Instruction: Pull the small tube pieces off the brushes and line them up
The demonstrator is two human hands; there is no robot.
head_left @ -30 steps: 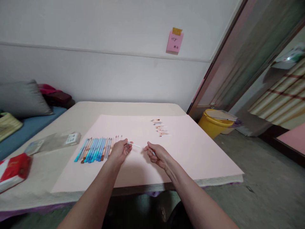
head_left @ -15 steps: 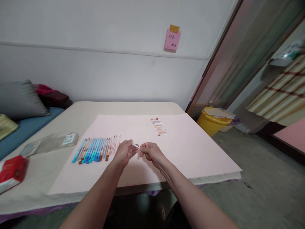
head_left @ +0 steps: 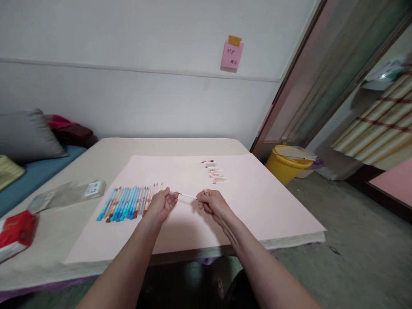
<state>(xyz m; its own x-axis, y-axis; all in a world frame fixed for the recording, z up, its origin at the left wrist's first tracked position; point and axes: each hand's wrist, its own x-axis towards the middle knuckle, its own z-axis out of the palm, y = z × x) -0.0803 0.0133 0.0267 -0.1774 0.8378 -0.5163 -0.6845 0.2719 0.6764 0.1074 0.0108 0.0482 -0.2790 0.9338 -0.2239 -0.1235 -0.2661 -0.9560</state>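
My left hand pinches a short pale pen barrel, most of it hidden by the fingers. My right hand grips one end of a thin white pen refill. The refill's dark tip points left and lies right by the barrel's end; whether they touch I cannot tell. A small pale piece sticks up from the right hand's fingers, too small to name. To the left lies a row of several blue, brown and pink pens. Beyond the hands, refills and small pen parts lie in small groups.
A pink sheet covers much of the cream table. At the left lie a clear plastic bag and a red packet. A yellow bin stands beyond the right side, and a wall rises behind the table.
My hands have drawn apart, left hand to the left and right hand to the right. A longer stretch of the white refill shows between them, with its dark tip in sight.
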